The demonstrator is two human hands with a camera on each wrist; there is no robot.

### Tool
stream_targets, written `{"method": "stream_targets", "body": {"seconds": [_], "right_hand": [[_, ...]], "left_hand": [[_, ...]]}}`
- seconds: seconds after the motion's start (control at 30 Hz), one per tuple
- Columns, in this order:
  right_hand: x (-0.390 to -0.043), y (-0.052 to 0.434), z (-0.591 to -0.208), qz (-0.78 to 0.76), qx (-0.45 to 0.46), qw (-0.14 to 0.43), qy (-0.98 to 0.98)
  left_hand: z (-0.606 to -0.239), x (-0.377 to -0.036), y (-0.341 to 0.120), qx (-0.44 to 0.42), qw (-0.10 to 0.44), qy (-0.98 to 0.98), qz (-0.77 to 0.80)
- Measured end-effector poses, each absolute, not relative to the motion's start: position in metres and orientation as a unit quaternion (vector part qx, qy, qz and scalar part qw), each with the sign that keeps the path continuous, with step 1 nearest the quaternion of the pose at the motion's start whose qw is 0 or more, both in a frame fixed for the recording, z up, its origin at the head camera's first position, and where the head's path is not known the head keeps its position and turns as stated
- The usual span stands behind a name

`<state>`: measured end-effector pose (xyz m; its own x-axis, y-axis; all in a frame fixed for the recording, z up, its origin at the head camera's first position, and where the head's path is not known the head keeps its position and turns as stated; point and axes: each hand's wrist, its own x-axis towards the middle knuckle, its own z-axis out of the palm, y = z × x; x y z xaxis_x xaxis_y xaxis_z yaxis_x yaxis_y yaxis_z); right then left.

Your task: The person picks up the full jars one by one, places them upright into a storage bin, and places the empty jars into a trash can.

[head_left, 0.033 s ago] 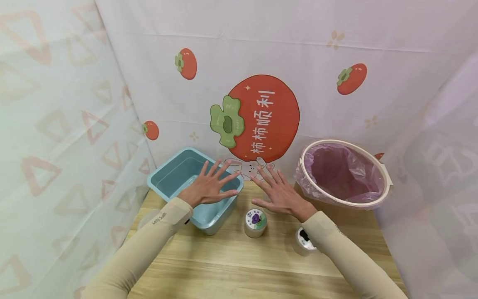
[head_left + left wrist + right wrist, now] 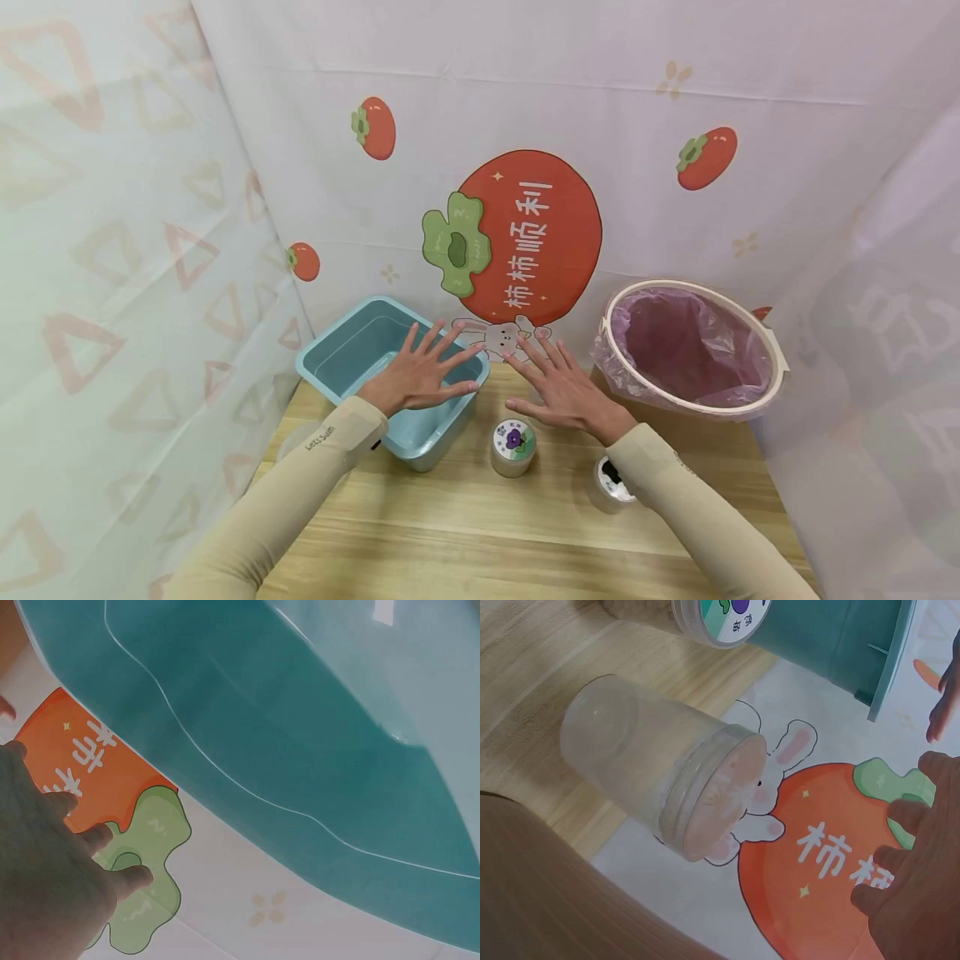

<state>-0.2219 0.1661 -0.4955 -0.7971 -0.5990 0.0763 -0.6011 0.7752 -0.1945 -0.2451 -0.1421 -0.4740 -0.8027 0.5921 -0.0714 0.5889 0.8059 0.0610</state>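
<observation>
My left hand [image 2: 420, 379] hovers over the right part of a blue plastic basin [image 2: 429, 454], its fingers spread and straight. To its right, my right hand [image 2: 566, 392] is held out the same way, palm down and holding nothing. Just below and between the hands stands a lidded jar [image 2: 513, 462] with a purple picture on its label. A second jar [image 2: 611, 493] with a black and white top is partly covered by the right sleeve. The right wrist view shows a clear lidded jar [image 2: 630, 750], mostly hidden under the right hand in the head view.
A bin [image 2: 690, 408] with a pink plastic liner [image 2: 667, 342] stands at the back right. Something round and translucent [image 2: 294, 440] shows beside the left sleeve. Printed cloth [image 2: 637, 233] hangs behind and on both sides of the wooden table [image 2: 450, 542].
</observation>
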Motion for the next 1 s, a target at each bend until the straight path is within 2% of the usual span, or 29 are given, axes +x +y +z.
{"method": "stream_targets", "body": {"seconds": [0.6,1.0], "right_hand": [[-0.213,0.166,-0.498,0.093,0.329,0.032,-0.939],[-0.197,0.163,-0.506,0.1,0.332,0.037,-0.937]], "left_hand": [[-0.475,-0.241,-0.155,0.308,0.029,0.951,0.02],[-0.473,-0.24,-0.186,0.276,0.03,0.96,0.044]]}}
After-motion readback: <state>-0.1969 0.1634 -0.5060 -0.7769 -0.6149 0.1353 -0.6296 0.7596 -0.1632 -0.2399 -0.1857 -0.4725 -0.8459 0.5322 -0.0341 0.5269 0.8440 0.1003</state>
